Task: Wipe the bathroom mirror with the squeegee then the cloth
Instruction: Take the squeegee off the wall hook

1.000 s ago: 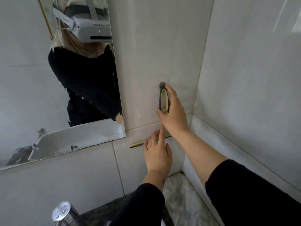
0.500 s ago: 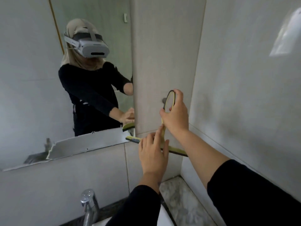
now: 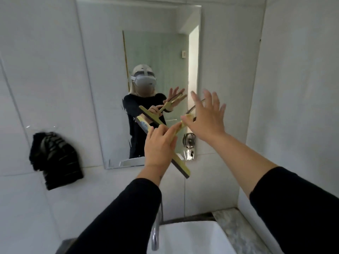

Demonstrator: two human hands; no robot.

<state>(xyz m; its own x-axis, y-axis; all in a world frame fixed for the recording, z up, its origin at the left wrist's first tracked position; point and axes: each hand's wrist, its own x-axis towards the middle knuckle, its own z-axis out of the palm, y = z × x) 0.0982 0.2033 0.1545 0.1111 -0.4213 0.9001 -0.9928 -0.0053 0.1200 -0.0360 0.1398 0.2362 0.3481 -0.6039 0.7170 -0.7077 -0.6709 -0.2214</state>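
Observation:
The mirror [image 3: 146, 52] hangs on the white tiled wall straight ahead and reflects me. The yellow squeegee [image 3: 180, 165] with a black rubber blade is held slanted in front of the mirror's lower right part. My left hand [image 3: 159, 145] grips it where the blade meets the handle. The dark loop handle runs up and right behind my right hand [image 3: 207, 116], whose fingers are spread wide; only its thumb is near the handle. A black cloth [image 3: 55, 160] hangs on the wall left of the mirror.
A round chrome hook [image 3: 189, 140] sits at the mirror's lower right edge. Below are a chrome faucet [image 3: 156, 228], a white sink [image 3: 192, 239] and a marble counter [image 3: 234, 228]. A side wall closes in on the right.
The squeegee came off the wall hook and moved left in front of the mirror. My left hand took hold of it and my right hand's fingers opened off the handle loop.

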